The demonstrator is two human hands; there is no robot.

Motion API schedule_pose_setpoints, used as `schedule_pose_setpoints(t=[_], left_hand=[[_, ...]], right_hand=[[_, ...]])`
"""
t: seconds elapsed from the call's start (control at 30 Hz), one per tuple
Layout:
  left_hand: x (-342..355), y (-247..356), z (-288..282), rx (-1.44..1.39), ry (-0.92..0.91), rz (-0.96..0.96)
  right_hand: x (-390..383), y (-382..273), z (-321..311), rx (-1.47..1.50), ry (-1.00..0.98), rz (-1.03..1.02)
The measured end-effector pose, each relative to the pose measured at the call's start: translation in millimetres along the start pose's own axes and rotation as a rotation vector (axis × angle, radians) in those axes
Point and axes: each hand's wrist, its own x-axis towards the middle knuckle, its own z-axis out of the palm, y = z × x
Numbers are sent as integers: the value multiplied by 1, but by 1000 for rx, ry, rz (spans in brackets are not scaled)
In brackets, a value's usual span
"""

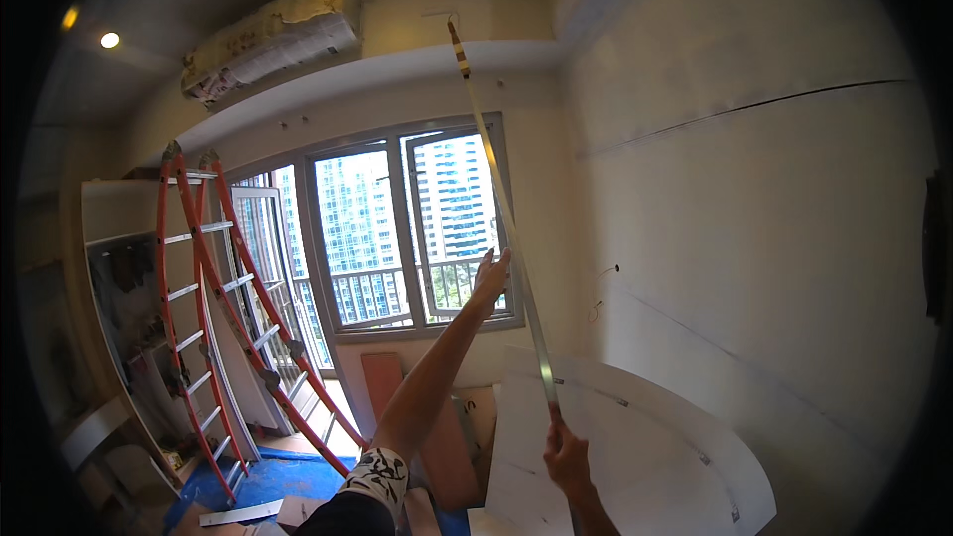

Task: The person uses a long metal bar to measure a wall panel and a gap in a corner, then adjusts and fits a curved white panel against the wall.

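One long pole [526,283] runs up & away, leaning L, its tip [455,38] above top edge of window [405,228]; R hand [568,457] closed round low end, L hand [489,283] nearer tip, part-open alongside, contact unclear.

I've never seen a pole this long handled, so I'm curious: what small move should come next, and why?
Probably closing the left hand around the long, thin, yellowish-silver pole to steady it: the right hand grips only its lower end, its top reaches high above the grey-framed window, and the left hand looks open beside it; whether it touches is unclear.
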Motion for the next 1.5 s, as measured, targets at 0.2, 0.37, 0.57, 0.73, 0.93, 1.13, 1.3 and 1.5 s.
schedule_pose_setpoints(t=[0.2,0.37,0.57,0.73,0.93,1.13,1.3,1.5], left_hand=[[-52,-15,100,-389,-90,20],[-84,0,164,-349,-63,-33],[-58,26,223,-276,-61,-11],[-58,3,237,24,42,42],[-172,-31,204,245,37,44],[-203,-57,150,267,187,143],[-260,-72,107,237,266,137],[-299,-39,104,326,175,155]], right_hand=[[-99,67,-39,-29,25,-22],[-119,93,-94,-34,39,-58],[-90,77,-161,31,78,-74],[-44,78,-193,30,40,-57],[100,84,-236,-129,181,-181],[226,-54,-283,-11,15,71],[168,-2,-237,-102,46,7],[137,-20,-268,25,-49,153]])
